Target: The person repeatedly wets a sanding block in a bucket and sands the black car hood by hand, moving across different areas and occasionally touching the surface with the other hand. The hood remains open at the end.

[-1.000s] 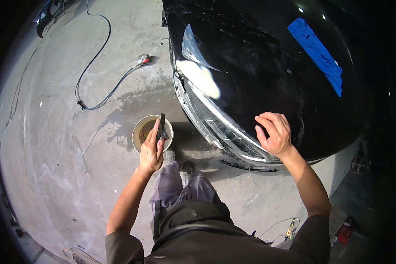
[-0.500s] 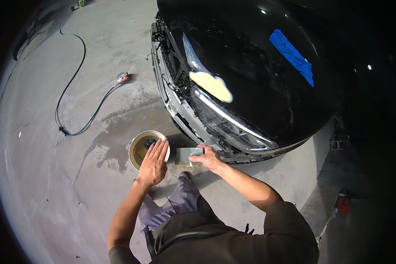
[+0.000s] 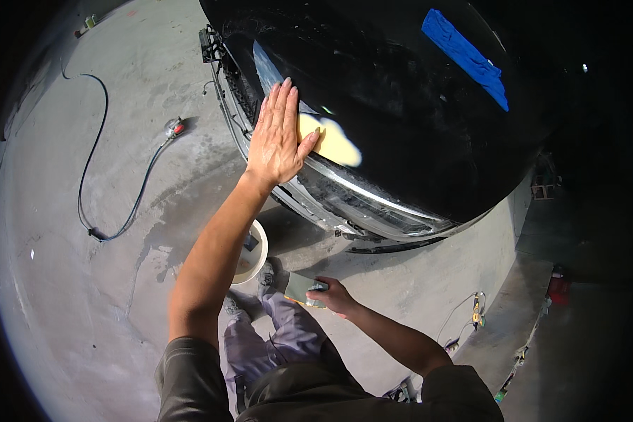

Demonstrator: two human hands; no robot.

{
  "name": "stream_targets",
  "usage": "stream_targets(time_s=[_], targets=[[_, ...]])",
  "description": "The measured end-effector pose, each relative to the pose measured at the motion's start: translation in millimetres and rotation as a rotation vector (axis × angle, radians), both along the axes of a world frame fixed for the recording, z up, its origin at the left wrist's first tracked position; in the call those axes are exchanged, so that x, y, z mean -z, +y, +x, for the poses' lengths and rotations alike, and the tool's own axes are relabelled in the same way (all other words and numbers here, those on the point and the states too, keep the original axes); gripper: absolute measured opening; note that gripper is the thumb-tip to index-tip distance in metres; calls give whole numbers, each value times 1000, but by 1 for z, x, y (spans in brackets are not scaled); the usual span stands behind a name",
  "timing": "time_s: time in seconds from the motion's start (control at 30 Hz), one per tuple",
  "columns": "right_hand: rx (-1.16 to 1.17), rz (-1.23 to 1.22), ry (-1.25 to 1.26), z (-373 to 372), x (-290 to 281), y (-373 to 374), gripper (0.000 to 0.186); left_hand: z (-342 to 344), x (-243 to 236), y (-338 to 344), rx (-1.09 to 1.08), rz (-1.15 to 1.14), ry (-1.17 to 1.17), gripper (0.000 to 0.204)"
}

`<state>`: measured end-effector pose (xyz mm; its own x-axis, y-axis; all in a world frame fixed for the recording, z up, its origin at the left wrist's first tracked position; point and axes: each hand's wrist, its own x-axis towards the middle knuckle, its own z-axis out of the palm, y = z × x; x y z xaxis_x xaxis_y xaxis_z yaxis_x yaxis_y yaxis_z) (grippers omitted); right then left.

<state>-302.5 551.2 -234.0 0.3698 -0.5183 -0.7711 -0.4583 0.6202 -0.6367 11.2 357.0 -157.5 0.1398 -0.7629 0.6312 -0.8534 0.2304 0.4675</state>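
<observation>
My left hand [image 3: 274,141] lies flat, fingers stretched out, over the front edge of a black car hood [image 3: 401,141]. Its thumb rests at a pale yellow filler patch [image 3: 341,145], and its fingertips reach a bare greyish strip [image 3: 266,68]. Lower down, near my legs, my right hand [image 3: 336,297] grips a flat grey-green sanding block [image 3: 302,287] with a yellowish edge. Between my left forearm and the car stands a white-rimmed bucket [image 3: 264,243], partly covered by that arm; something dark shows inside it.
A headlight [image 3: 373,200] and exposed front-end parts run below the hood edge. On the hood lies a blue cloth [image 3: 465,58]. An air sander [image 3: 174,128] with a dark hose [image 3: 139,193] sits on the concrete floor at left. Cords and tools lie at lower right.
My left hand has gone from above the bucket up to the hood beside the yellow patch. My right hand has drawn the sanding block down toward my legs. The view has shifted.
</observation>
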Motion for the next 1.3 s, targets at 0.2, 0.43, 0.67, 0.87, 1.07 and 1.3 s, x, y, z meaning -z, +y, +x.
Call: stream_targets(time_s=[0.2, 0.43, 0.67, 0.87, 1.07, 1.3], targets=[[4, 65, 50, -20, 24, -15, 52, -31, -2, 30, 5, -84, -29, 90], [-69, 88, -30, -12, 33, -28, 33, -53, -22, -20, -7, -31, -40, 91], [-220, -67, 21, -4, 41, -37, 30, -80, 16, 41, 106, 172, -16, 98], [-144, 0, -73, 10, 55, -33, 25, -100, -36, -2, 203, 43, 53, 92], [-112, 6, -176, 23, 56, -33, 20, -99, -59, -28, 288, -27, -33, 87], [-34, 187, -199, 14, 64, -45, 32, 0, 12, 7, 214, 92, -193, 91]])
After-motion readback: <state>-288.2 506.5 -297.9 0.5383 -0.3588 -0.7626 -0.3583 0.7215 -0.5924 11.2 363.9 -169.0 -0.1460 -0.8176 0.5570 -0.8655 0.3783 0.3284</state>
